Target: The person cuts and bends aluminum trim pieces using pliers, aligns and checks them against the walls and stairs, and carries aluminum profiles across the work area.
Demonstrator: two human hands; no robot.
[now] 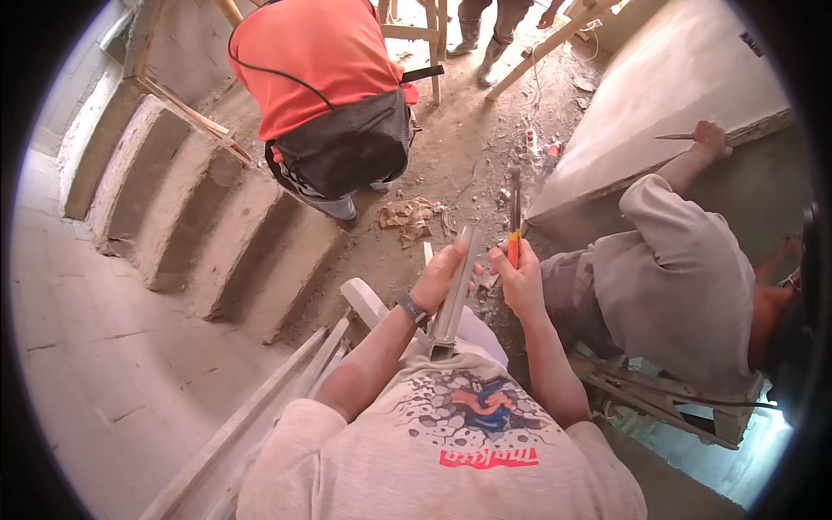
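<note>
A long grey metal channel (451, 309) runs from my chest up between my hands, its near end close to my shirt. My left hand (438, 276), with a dark watch band at the wrist, is closed around it from the left side. My right hand (522, 282) is closed on the red and yellow handle of a hand tool (515, 232). The tool stands nearly upright, its long narrow metal part pointing away from me; its exact kind is unclear. The tool and the channel are close together but apart at their far ends.
Concrete steps (230, 234) rise on the left. Ahead, a person in an orange shirt (321, 56) bends over. At the right, a person in a grey shirt (680, 260) holds a pointed tool (674, 137) by the wall. Wooden boards (260, 407) lie at my left; crumpled paper (407, 217) lies on the floor.
</note>
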